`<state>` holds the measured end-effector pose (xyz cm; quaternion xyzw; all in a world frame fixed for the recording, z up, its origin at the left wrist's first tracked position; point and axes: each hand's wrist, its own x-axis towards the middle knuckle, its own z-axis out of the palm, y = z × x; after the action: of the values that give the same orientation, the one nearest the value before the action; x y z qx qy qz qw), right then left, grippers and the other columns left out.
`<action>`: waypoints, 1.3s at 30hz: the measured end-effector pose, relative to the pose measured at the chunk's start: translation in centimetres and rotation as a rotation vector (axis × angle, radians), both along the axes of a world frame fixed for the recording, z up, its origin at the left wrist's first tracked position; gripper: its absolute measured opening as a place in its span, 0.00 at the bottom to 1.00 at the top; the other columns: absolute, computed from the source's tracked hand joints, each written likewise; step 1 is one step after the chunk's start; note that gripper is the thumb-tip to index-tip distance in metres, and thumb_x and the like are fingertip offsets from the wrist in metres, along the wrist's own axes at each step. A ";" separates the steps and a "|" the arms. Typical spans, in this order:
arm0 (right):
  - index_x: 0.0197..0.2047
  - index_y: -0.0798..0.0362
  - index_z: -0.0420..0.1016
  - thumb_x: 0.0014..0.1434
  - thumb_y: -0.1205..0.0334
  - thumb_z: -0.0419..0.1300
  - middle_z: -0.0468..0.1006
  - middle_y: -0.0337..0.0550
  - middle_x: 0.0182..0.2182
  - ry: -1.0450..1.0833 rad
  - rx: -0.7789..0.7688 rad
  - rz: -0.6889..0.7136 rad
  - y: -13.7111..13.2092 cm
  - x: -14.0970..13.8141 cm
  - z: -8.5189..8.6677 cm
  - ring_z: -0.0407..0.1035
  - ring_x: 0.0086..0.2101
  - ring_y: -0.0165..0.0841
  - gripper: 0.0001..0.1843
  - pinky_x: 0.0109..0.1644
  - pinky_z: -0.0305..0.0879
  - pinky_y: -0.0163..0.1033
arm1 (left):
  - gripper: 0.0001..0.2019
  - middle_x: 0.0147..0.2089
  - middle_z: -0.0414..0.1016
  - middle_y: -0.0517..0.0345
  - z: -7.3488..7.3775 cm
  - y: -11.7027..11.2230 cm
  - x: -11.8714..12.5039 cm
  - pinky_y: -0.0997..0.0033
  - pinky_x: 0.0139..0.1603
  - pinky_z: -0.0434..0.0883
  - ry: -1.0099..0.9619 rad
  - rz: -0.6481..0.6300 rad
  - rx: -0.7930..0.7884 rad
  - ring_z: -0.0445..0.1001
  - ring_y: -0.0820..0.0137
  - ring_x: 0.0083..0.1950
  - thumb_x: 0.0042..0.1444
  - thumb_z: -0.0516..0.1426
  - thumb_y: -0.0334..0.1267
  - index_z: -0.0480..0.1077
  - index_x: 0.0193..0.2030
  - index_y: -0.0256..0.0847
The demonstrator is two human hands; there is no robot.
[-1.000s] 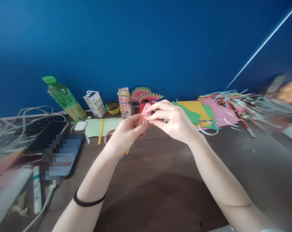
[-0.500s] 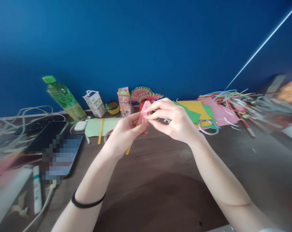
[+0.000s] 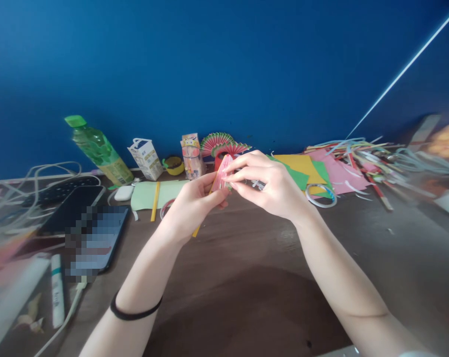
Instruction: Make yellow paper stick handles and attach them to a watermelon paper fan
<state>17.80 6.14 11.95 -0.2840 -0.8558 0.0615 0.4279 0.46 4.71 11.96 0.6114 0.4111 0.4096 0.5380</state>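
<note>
Pleated pink paper (image 3: 223, 173): held above the bench (image 3: 247, 277), between both hands, in front of the blue wall.
Left hand (image 3: 193, 203): fingers closed on the paper's lower end, a yellow strip (image 3: 196, 231) poking out below the palm.
Right hand (image 3: 272, 186): fingertips pinched on the paper's upper folds.
Handling: probably very light, thin, easily crushed or torn; best gripped by the folded edges with gentle pressure.
Around: finished paper fans (image 3: 224, 144) just behind; colored sheets (image 3: 306, 171) and tape ring (image 3: 320, 196) to the right; phone (image 3: 94, 238), green bottle (image 3: 98, 148) and cables to the left.
In the way: nothing between the hands.
</note>
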 end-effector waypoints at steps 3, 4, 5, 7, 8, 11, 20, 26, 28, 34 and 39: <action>0.37 0.49 0.76 0.58 0.68 0.55 0.77 0.41 0.40 0.010 -0.013 0.010 0.0 0.1 0.1 0.67 0.44 0.36 0.09 0.49 0.64 0.46 | 0.16 0.29 0.67 0.61 0.0 0.0 0.0 0.76 0.31 0.66 -0.008 -0.001 -0.007 0.64 0.77 0.28 0.47 0.61 0.42 0.72 0.42 0.37; 0.37 0.49 0.76 0.58 0.68 0.55 0.77 0.41 0.41 0.010 -0.018 0.012 0.0 0.1 0.1 0.67 0.45 0.36 0.09 0.50 0.64 0.47 | 0.15 0.29 0.67 0.61 0.0 0.0 0.0 0.77 0.31 0.66 -0.009 0.000 -0.008 0.64 0.77 0.28 0.47 0.61 0.42 0.72 0.42 0.37; 0.37 0.49 0.76 0.58 0.68 0.55 0.77 0.41 0.41 0.010 -0.022 0.014 0.0 0.1 0.1 0.67 0.45 0.36 0.09 0.50 0.64 0.47 | 0.15 0.29 0.66 0.61 0.0 0.0 0.0 0.77 0.31 0.65 -0.008 0.001 -0.009 0.63 0.78 0.28 0.47 0.61 0.41 0.72 0.42 0.37; 0.38 0.49 0.76 0.58 0.68 0.55 0.76 0.41 0.41 0.009 -0.028 0.016 0.0 0.1 0.0 0.67 0.45 0.37 0.09 0.50 0.64 0.47 | 0.15 0.29 0.66 0.61 0.0 -0.1 0.1 0.77 0.31 0.65 -0.007 0.004 -0.008 0.63 0.78 0.28 0.47 0.61 0.41 0.72 0.42 0.37; 0.38 0.49 0.76 0.58 0.68 0.55 0.76 0.41 0.41 0.008 -0.028 0.017 0.0 0.1 0.0 0.67 0.46 0.37 0.09 0.50 0.64 0.47 | 0.15 0.29 0.66 0.61 0.1 -0.1 0.1 0.78 0.31 0.65 -0.004 0.008 -0.008 0.63 0.78 0.28 0.47 0.61 0.41 0.72 0.42 0.37; 0.37 0.49 0.76 0.58 0.68 0.55 0.76 0.41 0.41 0.009 -0.026 0.012 0.0 0.0 0.0 0.67 0.45 0.36 0.08 0.50 0.64 0.46 | 0.16 0.28 0.66 0.62 0.1 -0.1 0.1 0.78 0.31 0.65 0.011 0.019 -0.001 0.63 0.78 0.28 0.47 0.61 0.41 0.72 0.43 0.37; 0.36 0.51 0.76 0.58 0.68 0.56 0.76 0.42 0.41 0.014 -0.018 0.019 0.1 0.1 -0.1 0.68 0.45 0.35 0.08 0.50 0.64 0.45 | 0.16 0.30 0.67 0.61 -0.2 0.0 0.0 0.79 0.30 0.65 0.045 0.016 0.014 0.64 0.78 0.28 0.48 0.60 0.42 0.72 0.43 0.38; 0.36 0.51 0.76 0.57 0.69 0.56 0.77 0.42 0.40 0.005 -0.019 0.016 0.2 0.1 -0.2 0.68 0.44 0.35 0.08 0.49 0.65 0.44 | 0.15 0.29 0.67 0.61 -0.2 0.0 0.0 0.78 0.31 0.66 0.028 0.010 0.000 0.64 0.77 0.28 0.48 0.60 0.41 0.72 0.42 0.38; 0.37 0.51 0.76 0.57 0.69 0.56 0.77 0.42 0.40 0.006 -0.019 0.018 0.2 0.1 -0.2 0.68 0.44 0.35 0.08 0.49 0.65 0.44 | 0.15 0.29 0.67 0.61 -0.2 0.0 0.0 0.78 0.31 0.66 0.020 0.009 -0.003 0.64 0.77 0.28 0.47 0.60 0.41 0.72 0.42 0.38; 0.38 0.51 0.76 0.58 0.69 0.56 0.77 0.41 0.41 0.015 -0.033 0.017 0.0 0.2 -0.1 0.69 0.45 0.34 0.08 0.51 0.65 0.43 | 0.14 0.30 0.67 0.61 -0.3 0.1 0.0 0.80 0.30 0.66 -0.008 0.011 -0.026 0.64 0.79 0.27 0.47 0.61 0.39 0.72 0.41 0.38; 0.36 0.52 0.74 0.58 0.71 0.54 0.75 0.43 0.46 0.054 -0.030 -0.018 -0.1 0.0 -0.2 0.69 0.47 0.34 0.08 0.51 0.66 0.42 | 0.15 0.32 0.70 0.60 -0.2 0.0 0.0 0.80 0.28 0.66 0.001 0.066 -0.011 0.64 0.79 0.27 0.47 0.61 0.41 0.72 0.41 0.38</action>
<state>17.77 6.02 11.77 -0.2964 -0.8403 0.0779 0.4471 0.47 4.73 11.79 0.5947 0.4335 0.4248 0.5271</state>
